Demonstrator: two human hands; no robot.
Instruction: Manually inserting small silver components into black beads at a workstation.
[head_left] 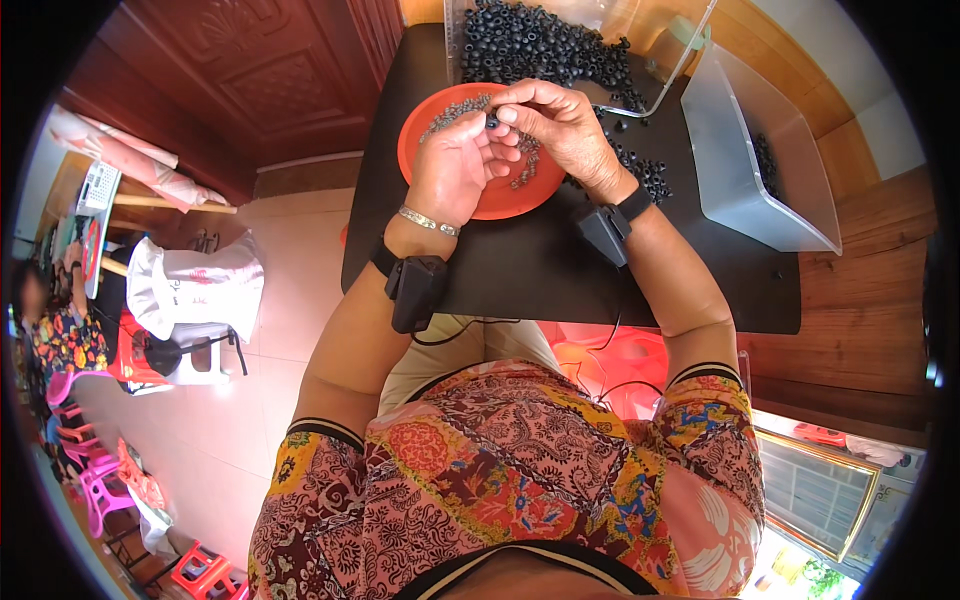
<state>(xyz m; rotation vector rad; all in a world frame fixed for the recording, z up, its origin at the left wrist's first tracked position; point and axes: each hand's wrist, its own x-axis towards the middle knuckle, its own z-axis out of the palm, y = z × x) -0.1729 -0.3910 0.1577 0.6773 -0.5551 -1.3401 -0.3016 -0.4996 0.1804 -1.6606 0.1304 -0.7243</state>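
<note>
Over an orange-red plastic basin point(407, 140), my two hands meet at a small round black piece point(491, 121). My left hand point(448, 170) pinches it between thumb and fingertips, palm turned up and the other fingers curled. From the right, my right hand point(568, 130) has thumb and forefinger closed on the same piece. Its finer shape is hidden by the fingertips. Small grey metallic-looking pieces point(455, 112) lie spread in the basin, partly covered by my hands. Loose black ring-like pieces point(645, 175) are scattered on the table beside my right wrist.
A clear bin point(453, 50) heaped with black ring-like pieces point(530, 45) stands at the back of the dark table point(500, 290). At right, a translucent bin point(735, 190) holds a few more. A white sack point(200, 285), stools point(200, 570) and another person point(65, 335) are at left.
</note>
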